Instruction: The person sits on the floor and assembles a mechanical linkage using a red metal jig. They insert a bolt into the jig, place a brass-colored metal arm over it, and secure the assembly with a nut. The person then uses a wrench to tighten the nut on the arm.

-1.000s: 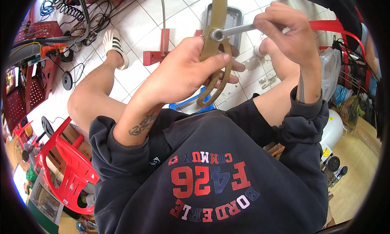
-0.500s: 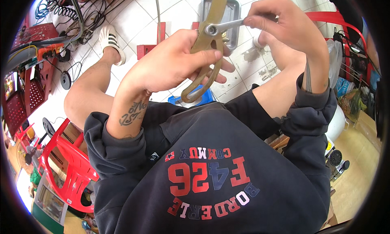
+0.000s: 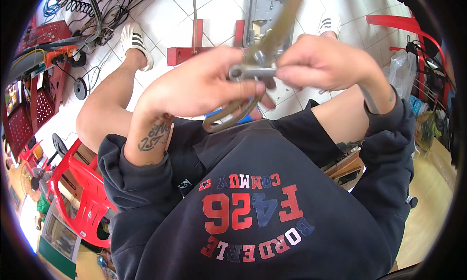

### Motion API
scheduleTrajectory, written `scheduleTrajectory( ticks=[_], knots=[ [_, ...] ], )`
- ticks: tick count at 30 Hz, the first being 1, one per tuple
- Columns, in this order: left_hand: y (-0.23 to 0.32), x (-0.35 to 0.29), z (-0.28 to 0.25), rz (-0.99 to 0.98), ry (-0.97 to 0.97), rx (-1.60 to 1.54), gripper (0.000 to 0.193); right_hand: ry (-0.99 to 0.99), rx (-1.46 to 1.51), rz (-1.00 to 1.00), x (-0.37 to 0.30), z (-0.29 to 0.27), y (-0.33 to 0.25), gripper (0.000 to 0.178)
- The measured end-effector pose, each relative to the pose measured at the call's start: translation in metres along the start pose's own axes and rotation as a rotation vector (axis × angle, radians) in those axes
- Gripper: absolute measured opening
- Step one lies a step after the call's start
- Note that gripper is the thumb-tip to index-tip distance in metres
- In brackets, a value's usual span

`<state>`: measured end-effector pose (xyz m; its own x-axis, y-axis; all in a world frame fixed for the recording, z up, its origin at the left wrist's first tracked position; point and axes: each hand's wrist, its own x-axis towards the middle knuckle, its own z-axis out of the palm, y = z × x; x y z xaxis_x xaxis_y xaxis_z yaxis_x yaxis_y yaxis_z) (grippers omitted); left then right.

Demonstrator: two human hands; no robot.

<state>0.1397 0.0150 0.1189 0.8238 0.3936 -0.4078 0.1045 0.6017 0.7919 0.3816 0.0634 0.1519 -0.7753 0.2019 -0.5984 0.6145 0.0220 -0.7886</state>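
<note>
My left hand (image 3: 199, 83) is closed around a pair of large brass-coloured scissors (image 3: 283, 23). Their blades point up and away, and the looped handle hangs below my fingers. A shiny bolt (image 3: 259, 57) sits at their pivot. Pinched between the thumb and fingers of my right hand (image 3: 326, 63) is a silver ring wrench (image 3: 260, 72). The wrench crosses just below the pivot, its ring end beside my left thumb and apart from the bolt. Motion blurs the blades and both hands somewhat.
A grey metal tray (image 3: 249, 25) with small pieces lies on the tiled floor ahead. Near it stands a red metal frame (image 3: 181, 56). Red plastic chairs are at left (image 3: 80, 202) and far right (image 3: 406, 23). Cables (image 3: 104, 25) tangle at upper left.
The wrench's ring has come off the pivot bolt and now lies lower and to the left. My right hand moved down. The scissors tilted, their blades swinging rightward.
</note>
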Motion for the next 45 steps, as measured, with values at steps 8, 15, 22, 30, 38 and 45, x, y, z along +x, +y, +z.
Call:
scheduleTrajectory(
  ticks=[8,15,22,30,38,45],
  knots=[
    [0.01,-0.016,-0.002,-0.1,0.068,-0.098,0.03,0.343,-0.043,-0.395,-0.025,-0.012,0.026,0.041],
    [-0.002,0.001,0.005,-0.293,-0.053,0.157,0.024,0.359,-0.36,-0.427,-0.033,-0.019,0.025,0.017],
    [-0.009,0.011,0.005,-0.317,-0.084,0.319,0.022,0.335,-0.49,-0.331,-0.024,-0.01,0.026,0.027],
    [-0.022,0.013,0.005,-0.29,0.019,0.496,0.024,0.367,-0.652,0.092,-0.022,-0.016,-0.002,0.035],
    [-0.021,0.013,-0.003,-0.323,0.082,0.426,0.023,0.668,-0.451,0.005,-0.006,-0.004,0.021,0.036],
    [-0.026,0.011,0.014,-0.234,0.053,-0.185,0.025,0.836,-0.964,-0.307,0.008,-0.004,0.05,0.048]
  ],
)
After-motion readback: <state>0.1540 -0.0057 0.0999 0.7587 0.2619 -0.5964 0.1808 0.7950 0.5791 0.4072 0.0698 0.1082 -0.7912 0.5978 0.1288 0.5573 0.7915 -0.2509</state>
